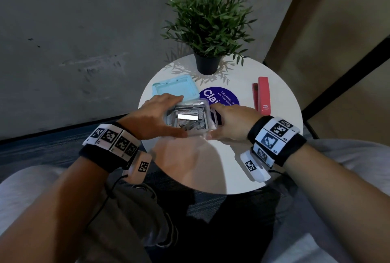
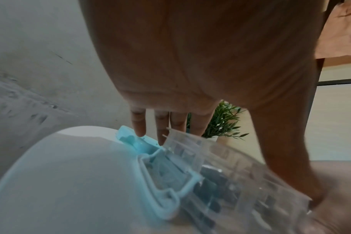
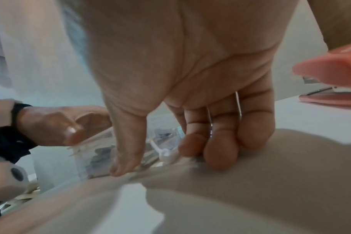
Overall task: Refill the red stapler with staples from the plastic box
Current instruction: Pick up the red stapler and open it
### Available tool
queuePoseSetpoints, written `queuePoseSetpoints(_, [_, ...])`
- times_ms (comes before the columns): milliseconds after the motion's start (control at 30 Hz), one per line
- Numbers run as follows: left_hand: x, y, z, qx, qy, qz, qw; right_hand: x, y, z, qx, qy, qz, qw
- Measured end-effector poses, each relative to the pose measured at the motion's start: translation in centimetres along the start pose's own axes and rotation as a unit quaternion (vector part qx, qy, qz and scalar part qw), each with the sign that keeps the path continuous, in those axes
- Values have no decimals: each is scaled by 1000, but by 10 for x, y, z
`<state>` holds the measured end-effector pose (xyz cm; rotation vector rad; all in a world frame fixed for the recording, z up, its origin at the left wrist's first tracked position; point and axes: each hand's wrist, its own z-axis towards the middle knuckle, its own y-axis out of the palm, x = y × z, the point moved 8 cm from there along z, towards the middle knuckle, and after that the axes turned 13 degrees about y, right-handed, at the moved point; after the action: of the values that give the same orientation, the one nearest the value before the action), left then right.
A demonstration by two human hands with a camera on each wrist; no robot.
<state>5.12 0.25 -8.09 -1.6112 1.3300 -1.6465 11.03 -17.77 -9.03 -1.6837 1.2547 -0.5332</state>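
Both hands are holding the clear plastic box at frame centre, on the round white worktop. Left hand is gripping the box's left side, thumb along the near edge, fingers reaching past the far wall onto the light-blue lid, which is lying open behind the box. Right hand is gripping the right side, fingertips curled on the rim. Staples are sitting loose inside, one bright strip on top. Red stapler is lying right of centre, well apart from the box, apparently opened, untouched.

Risks, imo: box is brim-full w/ jumbled strips, so tilting or jerking it prob spills them; strips snap easily if pinched hard; potted plant at the upper middle is near the lid, could get knocked.

Text: purple sticker is showing "Cla…" and "Let's keep our pantries clean". Stapler label is too small to read for sure.
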Motion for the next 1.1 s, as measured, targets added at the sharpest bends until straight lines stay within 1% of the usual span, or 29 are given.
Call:
queuePoseSetpoints(67, [-1, 1, 1, 1, 1, -4, 1000, 11, -19, -1, 16, 17, 24, 999])
queuePoseSetpoints(133, [-1, 1, 0, 7, 2, -8, 1000, 27, -40, 3, 47, 42, 53, 997])
queuePoseSetpoints(200, [0, 0, 0, 12, 3, -11, 1000, 48, -59, 7, 95, 79, 70, 990])
queuePoseSetpoints(333, [3, -1, 3, 15, 7, -7, 1000, 84, -82, 6, 201, 149, 76, 965])
queuePoseSetpoints(400, [5, -2, 5, 26, 11, -6, 1000, 98, -81, 7, 207, 193, 68, 957])
queuePoseSetpoints(467, [8, -5, 7, 49, 19, -2, 999, 107, -70, 14, 175, 229, 69, 955])
queuePoseSetpoints(533, [17, -7, 10, 69, 35, 15, 997, 112, -56, 19, 144, 242, 79, 956])
queuePoseSetpoints(667, [39, -14, 17, 117, 72, 45, 989, 108, -55, 19, 161, 226, 109, 955])
queuePoseSetpoints(800, [61, -23, 19, 192, 111, 41, 974, 107, -59, 14, 137, 213, 103, 962])
queuePoseSetpoints(900, [72, -26, 20, 232, 136, 34, 962, 104, -59, 10, 121, 196, 104, 968])
queuePoseSetpoints(967, [80, -27, 21, 251, 143, 18, 957, 95, -57, 6, 91, 161, 145, 972])
queuePoseSetpoints(1033, [88, -27, 22, 265, 145, -6, 953, 81, -57, 1, 54, 109, 184, 975])
queuePoseSetpoints(1100, [93, -24, 24, 258, 124, -34, 957, 65, -59, -6, 31, 53, 208, 976])
